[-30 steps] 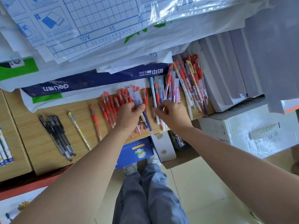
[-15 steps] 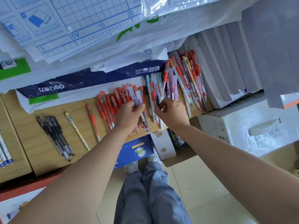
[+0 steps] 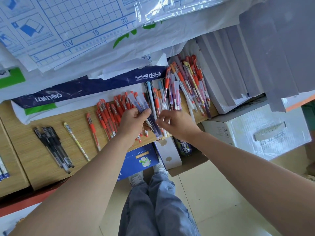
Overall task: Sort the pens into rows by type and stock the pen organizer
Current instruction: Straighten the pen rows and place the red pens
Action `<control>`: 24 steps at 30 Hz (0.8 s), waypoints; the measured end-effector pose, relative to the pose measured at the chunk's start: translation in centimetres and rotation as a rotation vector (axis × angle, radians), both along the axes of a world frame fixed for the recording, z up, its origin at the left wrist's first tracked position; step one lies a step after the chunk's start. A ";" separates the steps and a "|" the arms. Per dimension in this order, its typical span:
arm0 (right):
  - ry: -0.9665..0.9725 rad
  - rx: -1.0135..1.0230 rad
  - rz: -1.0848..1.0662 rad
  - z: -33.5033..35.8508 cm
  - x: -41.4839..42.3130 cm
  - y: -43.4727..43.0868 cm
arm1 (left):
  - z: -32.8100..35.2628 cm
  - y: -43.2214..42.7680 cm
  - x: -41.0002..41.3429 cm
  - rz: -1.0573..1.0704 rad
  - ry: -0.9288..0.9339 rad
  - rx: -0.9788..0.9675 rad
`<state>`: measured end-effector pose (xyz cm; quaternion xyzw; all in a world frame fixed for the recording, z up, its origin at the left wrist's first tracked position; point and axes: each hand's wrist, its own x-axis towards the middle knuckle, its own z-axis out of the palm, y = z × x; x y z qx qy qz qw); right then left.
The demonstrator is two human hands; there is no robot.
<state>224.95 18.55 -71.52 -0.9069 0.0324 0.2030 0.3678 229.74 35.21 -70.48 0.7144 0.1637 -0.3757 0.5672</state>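
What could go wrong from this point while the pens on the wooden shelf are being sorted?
1. The left hand grips several dark blue pens in a loose fan; one may slip out.
2. Red pens lie under the hands near the front edge of the wooden shelf; a nudge could knock some down towards the blue box.
3. The right hand seems to pinch a red-capped pen beside the mixed pile, which might scatter into sorted rows.

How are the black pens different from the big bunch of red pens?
The black pens are dark; the red pens have bright red caps. The black pens make a small bunch; the red pens are many more. Both lie on the wooden shelf.
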 end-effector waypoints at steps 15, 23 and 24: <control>0.056 -0.201 -0.313 -1.8 -0.4 -1.5 | -0.3 -2.2 0.1 -0.036 -0.039 0.055; 0.087 0.151 -0.299 0.6 0.3 -2.3 | 0.5 -2.3 0.3 -0.008 -0.033 0.003; 0.185 0.250 -0.256 1.1 0.3 -1.7 | 0.8 -2.2 0.2 0.007 -0.020 -0.018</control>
